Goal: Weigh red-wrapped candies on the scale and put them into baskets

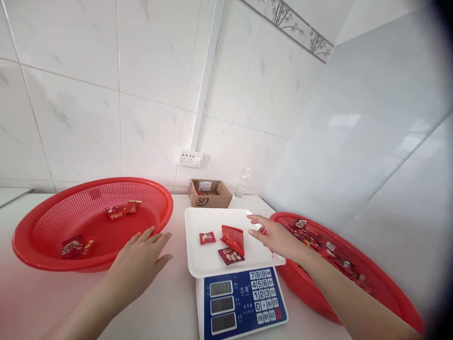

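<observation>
A blue electronic scale (244,302) with a white weighing tray (208,267) stands in front of me. Three red candy packets lie on the tray: a small one (207,237), a larger one (233,238) and a dark red one (230,256). My right hand (274,237) reaches over the tray's right edge with its fingers stretched out and a small red candy (264,231) against them. My left hand (141,257) lies open and flat against the rim of the left red basket (46,257), holding nothing.
The left red basket holds a few red packets (116,213). A second red basket (385,293) at the right is full of several wrapped candies. A small cardboard box (209,193) and a clear bottle (241,185) stand at the tiled wall, below a wall socket (191,158).
</observation>
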The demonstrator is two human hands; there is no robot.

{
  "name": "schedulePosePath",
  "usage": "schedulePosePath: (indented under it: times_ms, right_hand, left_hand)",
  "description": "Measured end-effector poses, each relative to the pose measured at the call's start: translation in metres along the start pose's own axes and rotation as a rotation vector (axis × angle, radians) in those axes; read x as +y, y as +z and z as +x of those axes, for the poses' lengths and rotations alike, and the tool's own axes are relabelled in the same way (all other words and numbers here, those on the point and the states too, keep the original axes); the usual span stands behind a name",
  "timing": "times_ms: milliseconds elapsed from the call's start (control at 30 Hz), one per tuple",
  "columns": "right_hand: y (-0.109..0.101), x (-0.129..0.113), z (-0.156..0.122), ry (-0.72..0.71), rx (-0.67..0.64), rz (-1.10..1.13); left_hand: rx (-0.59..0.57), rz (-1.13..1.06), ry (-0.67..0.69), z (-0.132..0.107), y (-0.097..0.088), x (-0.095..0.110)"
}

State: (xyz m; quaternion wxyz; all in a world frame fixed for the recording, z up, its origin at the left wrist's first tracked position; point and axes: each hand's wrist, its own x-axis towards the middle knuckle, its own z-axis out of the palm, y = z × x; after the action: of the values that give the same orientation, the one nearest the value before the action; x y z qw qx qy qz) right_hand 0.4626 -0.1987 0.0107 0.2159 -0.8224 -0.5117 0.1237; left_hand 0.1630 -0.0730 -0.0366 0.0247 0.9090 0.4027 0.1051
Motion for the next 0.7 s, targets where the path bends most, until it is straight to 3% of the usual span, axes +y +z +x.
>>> schedulePosePath:
  times_ms: [300, 467, 600, 700]
  right_hand:
    - [0.005, 0.001, 0.009, 0.056, -0.034, -0.106]
    - [0.014, -0.008, 0.013, -0.072, -0.139, -0.144]
    - [0.033, -0.008, 0.01, -0.186, -0.27, -0.144]
    - [0.045, -0.002, 0.015, -0.214, -0.265, -0.19]
  left_hand:
    - [-0.035, 0.012, -0.002, 0.002, 0.003, -0.003]
    - [-0.051, 0.005, 0.017, 0.002, 0.005, -0.005]
    - [-0.051, -0.007, 0.037, 0.002, 0.006, -0.005]
    - [-0.048, -0.011, 0.053, 0.002, 0.005, -0.004]
